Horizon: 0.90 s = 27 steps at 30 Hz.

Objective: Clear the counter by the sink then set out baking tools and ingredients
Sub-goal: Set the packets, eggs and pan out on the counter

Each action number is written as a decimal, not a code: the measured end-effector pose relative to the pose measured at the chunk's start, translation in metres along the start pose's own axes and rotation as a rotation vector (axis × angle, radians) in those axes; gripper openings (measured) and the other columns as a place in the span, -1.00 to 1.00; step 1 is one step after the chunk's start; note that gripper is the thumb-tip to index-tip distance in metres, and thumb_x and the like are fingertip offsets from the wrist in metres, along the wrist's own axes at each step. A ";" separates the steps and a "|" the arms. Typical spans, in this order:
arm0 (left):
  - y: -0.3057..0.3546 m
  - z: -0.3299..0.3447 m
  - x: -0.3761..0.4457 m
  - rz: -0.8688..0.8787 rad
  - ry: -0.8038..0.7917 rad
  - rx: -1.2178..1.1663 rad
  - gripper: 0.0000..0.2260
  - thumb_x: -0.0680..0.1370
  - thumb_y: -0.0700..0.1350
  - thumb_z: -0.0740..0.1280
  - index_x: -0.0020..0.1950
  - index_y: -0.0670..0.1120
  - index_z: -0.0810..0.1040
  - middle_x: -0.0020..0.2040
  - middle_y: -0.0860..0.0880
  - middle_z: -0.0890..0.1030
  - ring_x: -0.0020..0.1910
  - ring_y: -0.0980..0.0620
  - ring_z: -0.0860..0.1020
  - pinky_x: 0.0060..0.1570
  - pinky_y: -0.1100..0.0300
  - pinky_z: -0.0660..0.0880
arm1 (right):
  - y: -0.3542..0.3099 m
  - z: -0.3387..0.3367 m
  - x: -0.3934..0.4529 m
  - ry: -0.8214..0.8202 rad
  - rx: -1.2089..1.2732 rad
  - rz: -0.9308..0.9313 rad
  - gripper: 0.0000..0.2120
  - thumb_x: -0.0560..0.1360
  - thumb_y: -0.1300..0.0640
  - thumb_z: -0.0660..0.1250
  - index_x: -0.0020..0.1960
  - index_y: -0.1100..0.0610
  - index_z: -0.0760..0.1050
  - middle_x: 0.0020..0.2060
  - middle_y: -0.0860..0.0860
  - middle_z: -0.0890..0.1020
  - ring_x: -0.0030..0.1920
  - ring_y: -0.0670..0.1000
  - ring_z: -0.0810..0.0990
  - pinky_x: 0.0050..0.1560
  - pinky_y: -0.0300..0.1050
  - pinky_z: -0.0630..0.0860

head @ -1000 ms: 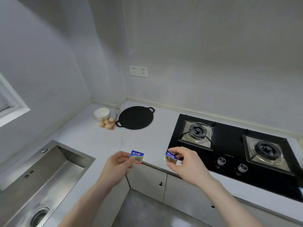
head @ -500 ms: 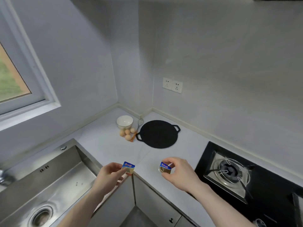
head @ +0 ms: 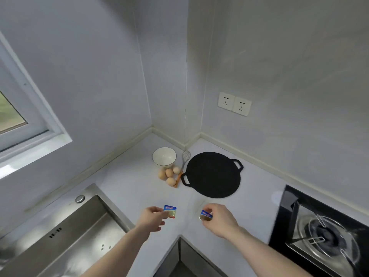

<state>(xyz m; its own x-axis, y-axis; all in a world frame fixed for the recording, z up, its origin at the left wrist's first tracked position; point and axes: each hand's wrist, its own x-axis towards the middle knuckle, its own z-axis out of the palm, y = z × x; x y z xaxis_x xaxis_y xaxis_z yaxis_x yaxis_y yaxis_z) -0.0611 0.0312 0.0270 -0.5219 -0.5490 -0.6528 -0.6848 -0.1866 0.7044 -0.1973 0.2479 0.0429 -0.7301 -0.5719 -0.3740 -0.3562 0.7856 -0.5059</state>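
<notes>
White counter (head: 127,182) is filling my view where it wraps the corner between the steel sink (head: 65,232) and the black stove (head: 323,232), and that corner is sitting much nearer the middle than it was a second ago, when the stove was taking up most of the right side. I am turning left toward the things already laid out there: a white bowl (head: 164,156), four eggs (head: 169,175), a whisk (head: 183,166) and a flat black pan (head: 213,174), all close together. My left hand (head: 152,219) is pinching one small blue-topped packet (head: 170,211) and my right hand (head: 218,220) is pinching another packet (head: 205,215), both held above the counter's front edge, well short of the eggs. I judge these are butter portions, and that I am carrying them over to join the group; setting them down beside the eggs looks like the step coming up.
</notes>
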 end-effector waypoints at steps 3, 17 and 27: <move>0.010 -0.005 0.052 -0.055 -0.051 0.076 -0.81 0.47 -0.12 0.49 0.04 -0.14 0.62 -0.09 -0.06 0.71 -0.23 0.03 0.64 -0.33 0.22 0.53 | -0.006 0.025 0.043 0.002 -0.052 0.064 -0.81 0.41 0.01 0.37 0.03 -0.06 0.58 -0.06 -0.09 0.65 -0.07 0.00 0.63 -0.06 -0.10 0.60; 0.001 -0.004 0.137 -0.067 0.009 0.274 -0.94 0.42 -0.10 0.43 -0.18 -0.07 0.65 -0.25 -0.10 0.72 -0.31 -0.06 0.67 -0.35 0.15 0.58 | -0.041 0.080 0.116 -0.001 -0.176 0.148 -0.75 0.56 0.10 0.36 0.23 0.06 0.54 0.13 0.01 0.60 0.19 0.09 0.50 0.09 -0.05 0.52; -0.012 -0.016 0.126 0.089 0.011 0.536 -0.83 0.54 0.08 0.34 0.03 0.01 0.55 -0.12 0.01 0.66 -0.27 0.02 0.65 -0.33 0.22 0.49 | -0.037 0.092 0.104 0.035 -0.077 0.182 -0.71 0.54 0.17 0.31 0.25 0.05 0.51 0.18 0.02 0.57 0.19 0.11 0.51 0.10 -0.04 0.52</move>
<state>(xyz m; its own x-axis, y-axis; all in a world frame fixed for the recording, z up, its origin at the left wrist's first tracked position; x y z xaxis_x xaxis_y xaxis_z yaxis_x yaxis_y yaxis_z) -0.1102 -0.0490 -0.0591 -0.5862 -0.5531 -0.5920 -0.8032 0.3013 0.5139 -0.2067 0.1377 -0.0484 -0.8060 -0.4112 -0.4258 -0.2590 0.8918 -0.3711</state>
